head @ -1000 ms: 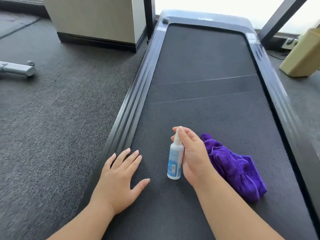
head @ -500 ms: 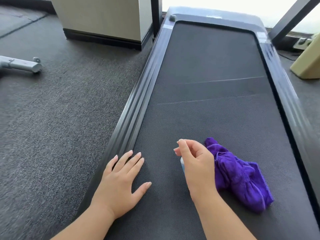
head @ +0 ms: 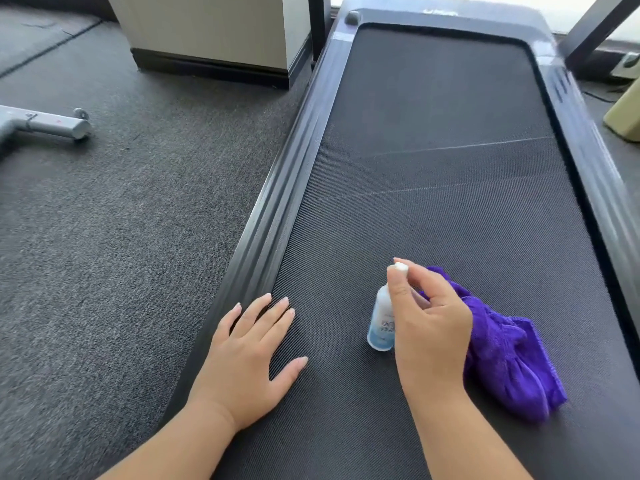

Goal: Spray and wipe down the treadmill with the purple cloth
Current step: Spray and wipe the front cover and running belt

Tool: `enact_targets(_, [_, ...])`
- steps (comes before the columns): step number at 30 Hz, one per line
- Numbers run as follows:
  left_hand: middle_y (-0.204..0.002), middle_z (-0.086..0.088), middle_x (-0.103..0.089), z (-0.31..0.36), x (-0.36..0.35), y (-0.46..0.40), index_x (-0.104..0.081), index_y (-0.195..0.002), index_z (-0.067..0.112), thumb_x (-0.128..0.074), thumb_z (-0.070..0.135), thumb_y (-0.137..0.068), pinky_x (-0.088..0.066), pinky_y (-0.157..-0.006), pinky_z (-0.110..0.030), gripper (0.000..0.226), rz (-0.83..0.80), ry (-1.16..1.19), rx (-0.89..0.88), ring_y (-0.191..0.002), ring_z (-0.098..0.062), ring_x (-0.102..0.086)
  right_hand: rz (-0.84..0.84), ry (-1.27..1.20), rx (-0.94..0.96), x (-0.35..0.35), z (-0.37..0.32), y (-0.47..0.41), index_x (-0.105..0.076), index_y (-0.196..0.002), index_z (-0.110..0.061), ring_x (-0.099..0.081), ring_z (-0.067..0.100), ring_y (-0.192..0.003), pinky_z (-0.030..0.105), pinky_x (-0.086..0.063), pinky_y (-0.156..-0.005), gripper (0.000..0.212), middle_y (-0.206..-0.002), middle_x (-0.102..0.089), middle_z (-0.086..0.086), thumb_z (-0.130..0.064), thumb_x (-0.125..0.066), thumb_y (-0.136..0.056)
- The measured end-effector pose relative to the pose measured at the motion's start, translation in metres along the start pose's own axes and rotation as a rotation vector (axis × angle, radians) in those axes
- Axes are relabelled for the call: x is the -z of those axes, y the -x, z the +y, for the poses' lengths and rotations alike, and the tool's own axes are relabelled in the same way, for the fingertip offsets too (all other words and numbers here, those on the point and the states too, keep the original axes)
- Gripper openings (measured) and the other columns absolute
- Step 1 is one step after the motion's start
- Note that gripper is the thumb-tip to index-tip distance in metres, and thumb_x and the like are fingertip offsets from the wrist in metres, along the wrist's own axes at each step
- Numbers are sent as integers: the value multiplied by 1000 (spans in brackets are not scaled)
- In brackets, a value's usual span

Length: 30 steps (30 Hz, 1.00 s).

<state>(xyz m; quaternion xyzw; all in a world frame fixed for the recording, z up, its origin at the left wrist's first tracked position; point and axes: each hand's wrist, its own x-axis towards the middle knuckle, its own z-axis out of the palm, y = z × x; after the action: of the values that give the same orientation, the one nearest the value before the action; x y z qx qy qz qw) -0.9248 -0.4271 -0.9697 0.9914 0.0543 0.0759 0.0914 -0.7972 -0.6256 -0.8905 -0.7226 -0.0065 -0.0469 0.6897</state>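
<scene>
The right hand (head: 427, 327) grips a spray bottle (head: 381, 322) (index finger on its top) at lower centre, above the treadmill (head: 433, 133). The left hand (head: 247, 358) lies flat, fingers straight, at lower left. The purple cloth (head: 512, 362) lies crumpled at lower right.

Open treadmill belt (head: 440, 140) beyond cloth (head: 509, 348)

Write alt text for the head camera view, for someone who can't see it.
A right hand holds a small spray bottle over a dark treadmill belt, beside a crumpled purple cloth. The left hand rests flat on the belt's left edge.
</scene>
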Motion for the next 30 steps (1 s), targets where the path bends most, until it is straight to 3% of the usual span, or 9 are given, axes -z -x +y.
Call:
enact_targets(3, [-161, 13, -40, 0, 0, 0, -54, -149, 24, -45, 68, -96, -28, -122, -54, 69, 2, -2, -1, -154, -14, -27, 14, 25, 83, 0, 0, -1, -71, -87, -32, -72, 23, -102, 50, -56, -98, 11, -100, -71, -8, -27, -79, -91])
enact_targets(5, [-161, 13, -40, 0, 0, 1, -54, -149, 24, -44, 68, -96, -28, -121, -54, 70, 0, -5, 0, -154, -14, -27, 14, 9, 109, -1, 2, -1, -63, -85, -31, -69, 24, -101, 56, -55, -99, 16, -97, -69, -6, -27, -79, -89])
enact_targets(8, [-161, 13, -40, 0, 1, 1, -54, -149, 24, -45, 68, -95, -27, -122, -53, 70, -6, -6, 1, -154, -14, -27, -64, 35, 70, -3, 4, 0, -58, -84, -27, -69, 19, -87, 50, -56, -88, 22, -85, -67, -5, -34, -79, -89])
enact_targets(10, [-161, 13, -40, 0, 1, 1, -54, -149, 25, -45, 68, -95, -26, -122, -53, 70, -7, -7, 0, -154, -14, -26, -144, 7, -13, -6, 6, 0, -56, -84, -18, -55, 13, -69, 35, -53, -68, 32, -75, -57, 3, -37, -82, -90])
enact_targets(12, [-161, 13, -40, 0, 0, 1, -54, -149, 25, -45, 68, -95, -26, -122, -53, 70, -6, -4, 2, -154, -13, -26, -217, -49, -102, -8, 11, 0, -57, -86, -4, -48, 13, -68, 24, -46, -60, 40, -74, -51, 12, -36, -80, -91])
enact_targets(16, [-161, 13, -41, 0, 1, 1, -55, -148, 24, -46, 68, -95, -27, -122, -53, 69, -3, 0, 5, -154, -13, -27, -190, -73, -238, -16, 12, -17, -65, -82, -3, -57, 16, -73, 34, -50, -73, 50, -73, -61, 8, -51, -76, -91])
enact_targets(21, [-161, 14, -40, 0, 1, 1, -55, -148, 25, -46, 68, -95, -25, -123, -52, 69, -3, -1, 3, -154, -13, -26, -77, -243, -443, -18, -8, -64, -59, -58, -15, -51, 20, -55, 33, -46, -64, 68, -61, -55, 6, -73, -53, -92])
enact_targets(27, [-160, 15, -40, 0, 1, 1, -55, -148, 25, -45, 68, -95, -23, -123, -51, 69, 10, 14, 3, -154, -13, -27, 140, -276, -507, -14, -10, -94, -54, -43, -13, -46, 24, -42, 32, -43, -57, 49, -51, -50, 8, -53, -54, -72])
enact_targets(30, [-160, 15, -40, 0, 1, 2, -55, -148, 25, -46, 68, -95, -24, -123, -51, 69, 9, 13, 8, -154, -12, -27, 141, -247, -533, -15, -3, -91, -53, -41, -13, -47, 24, -42, 32, -45, -57, 55, -51, -51, 9, -57, -53, -74])
